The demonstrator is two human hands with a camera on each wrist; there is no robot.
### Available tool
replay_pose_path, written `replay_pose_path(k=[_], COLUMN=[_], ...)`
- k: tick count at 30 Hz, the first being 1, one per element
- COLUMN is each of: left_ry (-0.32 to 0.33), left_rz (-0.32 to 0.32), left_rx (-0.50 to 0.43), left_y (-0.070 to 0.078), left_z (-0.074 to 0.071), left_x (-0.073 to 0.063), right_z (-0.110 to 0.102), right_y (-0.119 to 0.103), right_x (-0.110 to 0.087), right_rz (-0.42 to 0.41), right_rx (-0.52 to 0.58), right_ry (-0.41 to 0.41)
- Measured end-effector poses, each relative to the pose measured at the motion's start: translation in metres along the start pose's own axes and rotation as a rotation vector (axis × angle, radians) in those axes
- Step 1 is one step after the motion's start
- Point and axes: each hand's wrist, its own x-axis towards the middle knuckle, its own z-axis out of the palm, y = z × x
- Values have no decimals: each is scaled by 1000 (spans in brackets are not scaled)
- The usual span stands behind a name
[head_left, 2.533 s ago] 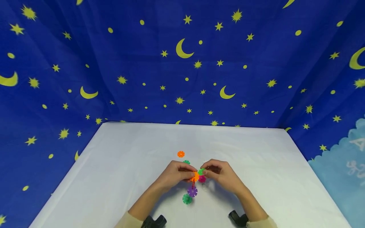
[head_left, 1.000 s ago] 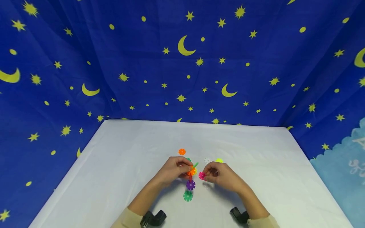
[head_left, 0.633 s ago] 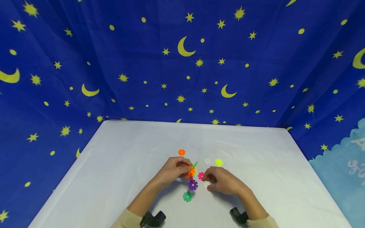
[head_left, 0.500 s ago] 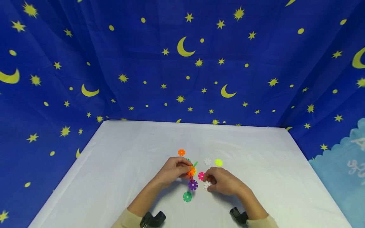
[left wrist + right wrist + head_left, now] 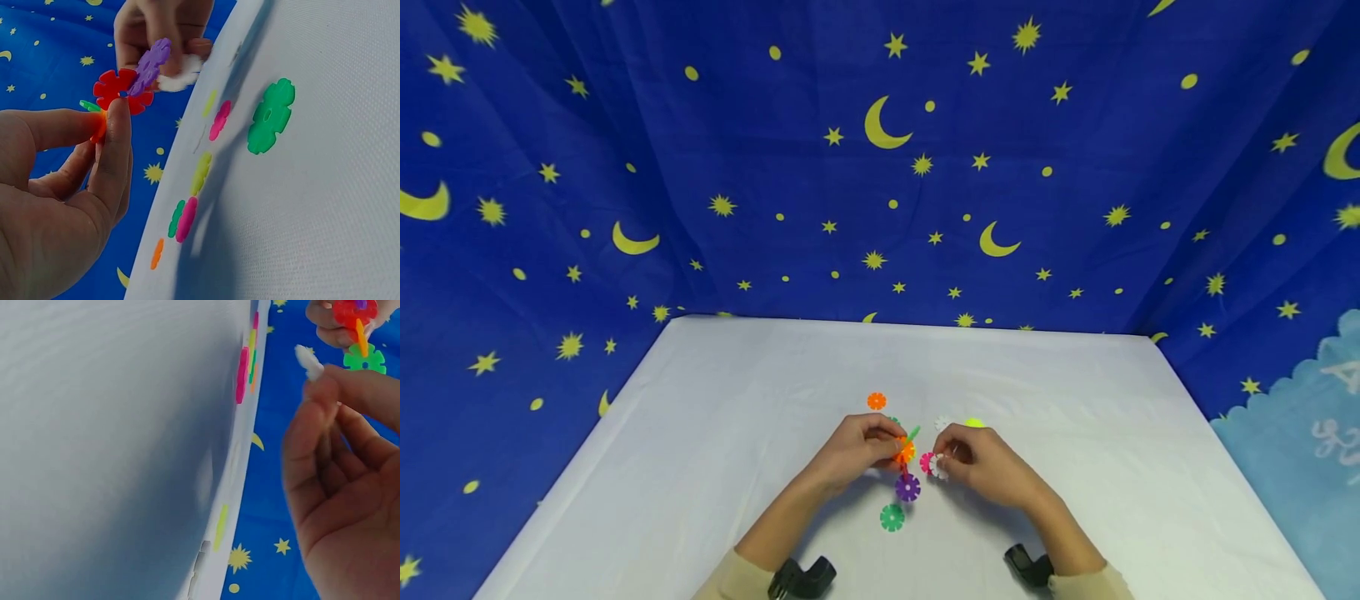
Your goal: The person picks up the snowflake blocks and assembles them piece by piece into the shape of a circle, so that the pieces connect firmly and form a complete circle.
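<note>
My left hand [image 5: 859, 450] pinches a small chain of joined plastic snowflake discs between thumb and fingers. In that chain are an orange disc [image 5: 904, 451], a red disc [image 5: 112, 86], a purple disc [image 5: 907, 487] and a light green disc [image 5: 364, 360]. Facing it, my right hand [image 5: 988, 467] holds a white snowflake disc [image 5: 309, 362] by its edge with thumb and fingertips, lifted off the table and apart from the chain. A pink disc [image 5: 220, 120] lies on the table below, partly overlapped by the white one in the head view.
Loose discs lie on the white table [image 5: 760, 375]: a green one [image 5: 892, 517] nearest the body, an orange one [image 5: 876, 401] farther off, a yellow one [image 5: 974, 423] and another white one [image 5: 942, 423] beyond the right hand. A blue star-patterned curtain [image 5: 805, 167] stands behind.
Earlier both hands met at the light green disc, which now stays on the left hand's chain. The right hand then reached to the table, took a white disc and raised it.
</note>
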Motion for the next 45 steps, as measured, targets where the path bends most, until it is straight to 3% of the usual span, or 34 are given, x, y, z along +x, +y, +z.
replay_pose_path(k=[8, 13, 21, 38, 45], left_ry=[-1, -11, -28, -54, -64], left_rz=[-21, -46, -47, -48, -36], left_rx=[31, 49, 54, 65, 68], left_y=[-3, -5, -2, -3, -4], left_z=[1, 2, 4, 4, 5], left_x=[3, 4, 3, 1, 0], right_z=[-6, -11, -11, -8, 0], right_y=[-12, -31, -39, -40, -23], right_x=[-1, -3, -3, -2, 1], right_rz=[107, 110, 102, 116, 105], right_rx=[300, 403, 439, 464, 487], right_ry=[144, 192, 230, 234, 220])
